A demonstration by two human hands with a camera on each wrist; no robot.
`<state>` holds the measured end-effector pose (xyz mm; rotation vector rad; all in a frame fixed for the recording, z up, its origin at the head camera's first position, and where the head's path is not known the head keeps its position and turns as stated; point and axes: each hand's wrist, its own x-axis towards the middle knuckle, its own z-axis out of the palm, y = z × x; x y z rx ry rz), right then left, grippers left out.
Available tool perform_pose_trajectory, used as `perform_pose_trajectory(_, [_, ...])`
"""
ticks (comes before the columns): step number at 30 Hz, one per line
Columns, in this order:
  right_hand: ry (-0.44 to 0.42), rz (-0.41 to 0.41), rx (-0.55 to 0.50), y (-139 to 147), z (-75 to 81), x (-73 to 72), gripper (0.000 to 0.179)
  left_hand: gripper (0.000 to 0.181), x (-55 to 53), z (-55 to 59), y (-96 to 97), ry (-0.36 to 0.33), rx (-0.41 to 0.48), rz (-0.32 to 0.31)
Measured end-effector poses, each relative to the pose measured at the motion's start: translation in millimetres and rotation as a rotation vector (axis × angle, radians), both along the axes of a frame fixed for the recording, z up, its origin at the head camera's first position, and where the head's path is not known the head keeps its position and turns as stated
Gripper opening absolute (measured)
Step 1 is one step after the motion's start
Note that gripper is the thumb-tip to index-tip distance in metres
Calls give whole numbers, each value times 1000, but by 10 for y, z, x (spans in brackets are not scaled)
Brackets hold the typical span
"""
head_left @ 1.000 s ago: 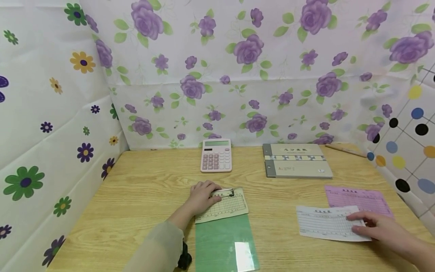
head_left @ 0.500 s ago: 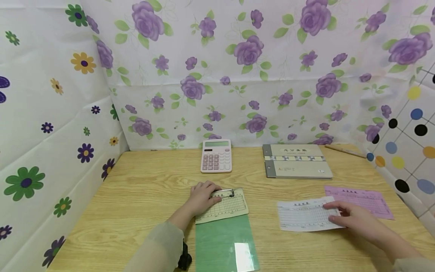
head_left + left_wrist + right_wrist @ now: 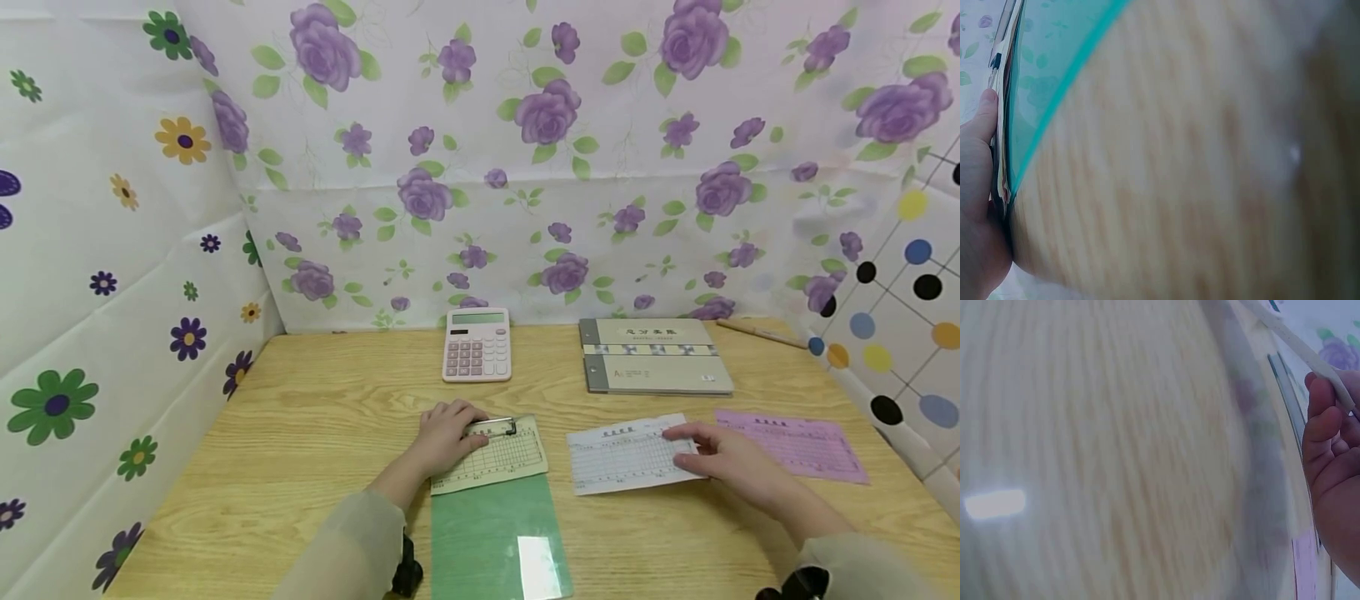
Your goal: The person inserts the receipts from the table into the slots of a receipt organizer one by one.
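Note:
My left hand (image 3: 446, 437) holds the top left corner of a green clipboard (image 3: 491, 533), its thumb lying beside the metal clip (image 3: 491, 426). Under that clip is a pale yellow printed form (image 3: 513, 457); the left wrist view shows the sheets edge-on next to the thumb (image 3: 985, 115). Between thumb and fingers, my right hand (image 3: 738, 467) pinches the right end of a white printed form (image 3: 618, 457), just right of the clipboard. In the right wrist view the white form (image 3: 1307, 353) appears as a thin strip at the fingertips. A pink form (image 3: 806, 447) lies behind the right hand.
At the back of the wooden table (image 3: 315, 392) sits a pink and white calculator (image 3: 477, 346). To its right is a grey ledger book (image 3: 656, 357), with a thin brown pen-like stick (image 3: 761, 332) beyond it. Flower-patterned cloth (image 3: 502, 192) hangs behind the table.
The right hand has carried the white form leftward and a little away from me, towards the clipboard, uncovering more of the pink form. The left hand and clipboard have stayed put.

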<state>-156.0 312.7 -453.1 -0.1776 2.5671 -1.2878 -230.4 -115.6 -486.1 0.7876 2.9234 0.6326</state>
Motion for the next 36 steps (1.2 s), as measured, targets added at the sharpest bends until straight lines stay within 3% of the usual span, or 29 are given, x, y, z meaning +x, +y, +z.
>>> perform_pose_trajectory(16, [18, 54, -135, -424, -30, -133, 43, 38, 6, 0, -6, 2, 5, -1])
perform_pose_trajectory(25, [42, 149, -74, -798, -89, -229, 35, 38, 0, -11, -6, 4, 3, 4])
perform_pose_trajectory(36, [-3, 241, -68, -1232, -174, -340, 31, 39, 3, 13, 1, -5, -3, 4])
